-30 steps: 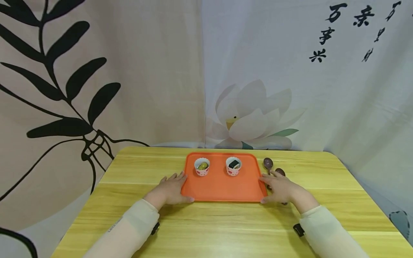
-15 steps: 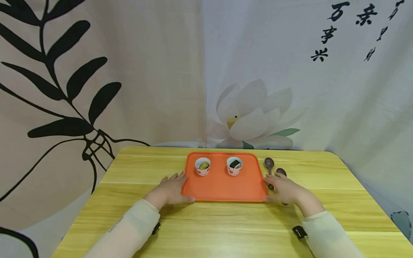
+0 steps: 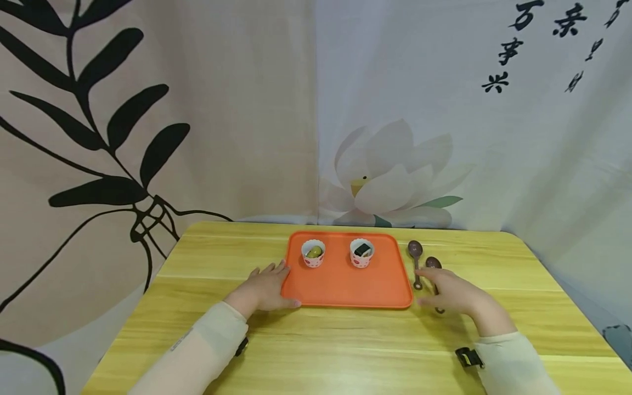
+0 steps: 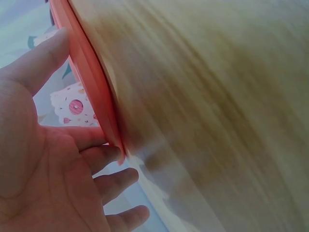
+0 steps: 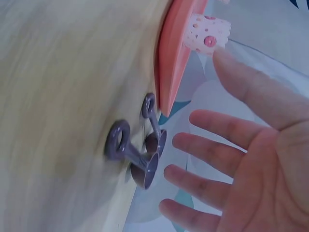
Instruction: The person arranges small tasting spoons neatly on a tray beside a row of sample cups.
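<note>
An orange tray [image 3: 345,286] lies on the table with two patterned paper cups on it. The left cup [image 3: 313,262] holds yellow-green rounded pieces; a black-and-white piece sits in the right cup [image 3: 359,262]. My left hand [image 3: 264,288] rests at the tray's left edge, fingers extended and thumb at the near corner. Right of the tray, my right hand [image 3: 459,298] hovers with fingers spread and holds nothing. Beneath and beyond it lie two brown spoons with ring-ended handles, the left spoon [image 3: 415,250] and the right spoon [image 3: 433,263], the latter partly hidden by the hand.
The wooden table [image 3: 336,351] has its far edge close behind the tray. A printed curtain [image 3: 247,109] hangs behind it, with dark leaves, a lotus and black characters. Each wrist wears a black strap device [image 3: 469,357].
My right hand has left the tray's right edge and moved right over the spoons. My left hand has stayed at the tray. The head view has shifted slightly.
</note>
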Available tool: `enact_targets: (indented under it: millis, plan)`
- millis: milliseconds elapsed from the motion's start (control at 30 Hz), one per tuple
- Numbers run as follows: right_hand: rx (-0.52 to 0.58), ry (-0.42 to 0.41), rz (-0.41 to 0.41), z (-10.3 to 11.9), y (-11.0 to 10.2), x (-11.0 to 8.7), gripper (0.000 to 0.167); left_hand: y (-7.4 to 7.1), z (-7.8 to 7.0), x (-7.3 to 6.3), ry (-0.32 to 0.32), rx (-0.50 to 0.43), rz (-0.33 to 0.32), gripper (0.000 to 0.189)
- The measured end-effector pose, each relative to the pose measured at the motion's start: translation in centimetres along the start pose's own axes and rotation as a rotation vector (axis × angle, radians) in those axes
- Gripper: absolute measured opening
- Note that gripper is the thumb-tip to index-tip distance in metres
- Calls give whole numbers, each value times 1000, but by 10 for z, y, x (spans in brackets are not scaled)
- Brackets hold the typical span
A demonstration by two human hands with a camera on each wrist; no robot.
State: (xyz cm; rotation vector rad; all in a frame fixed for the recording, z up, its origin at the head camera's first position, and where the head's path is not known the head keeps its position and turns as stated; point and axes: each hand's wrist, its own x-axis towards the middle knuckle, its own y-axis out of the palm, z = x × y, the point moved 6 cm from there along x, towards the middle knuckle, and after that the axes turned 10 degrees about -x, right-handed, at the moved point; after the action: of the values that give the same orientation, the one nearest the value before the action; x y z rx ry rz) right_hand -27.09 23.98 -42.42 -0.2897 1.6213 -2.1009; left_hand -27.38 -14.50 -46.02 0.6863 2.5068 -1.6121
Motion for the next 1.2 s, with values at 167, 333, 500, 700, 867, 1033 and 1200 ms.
enact_targets:
  millis: [167, 333, 500, 700, 867, 1033, 1200]
  plan:
    - [22, 20, -10, -8, -1, -4, 69, 0, 0, 1, 3, -2, 1, 101]
    - [59, 38, -32, -13, -3, -9, 71, 0, -1, 1, 1, -6, 1, 101]
    - [55, 54, -53, -19, -4, -12, 68, -1, -1, 0, -2, -19, 3, 100]
    - [51, 119, -66, -30, -4, -13, 66, 0, -1, 0, -3, -17, 5, 101]
    - [99, 174, -73, -37, -6, -13, 63, 0, -1, 0, -9, -14, 9, 101]
    - [146, 266, -71, -45, -6, -14, 58, 0, -2, -1, -5, -17, 15, 101]
    - [257, 338, -71, -52, -4, -13, 52, -1, -3, -2, -7, -26, 14, 101]
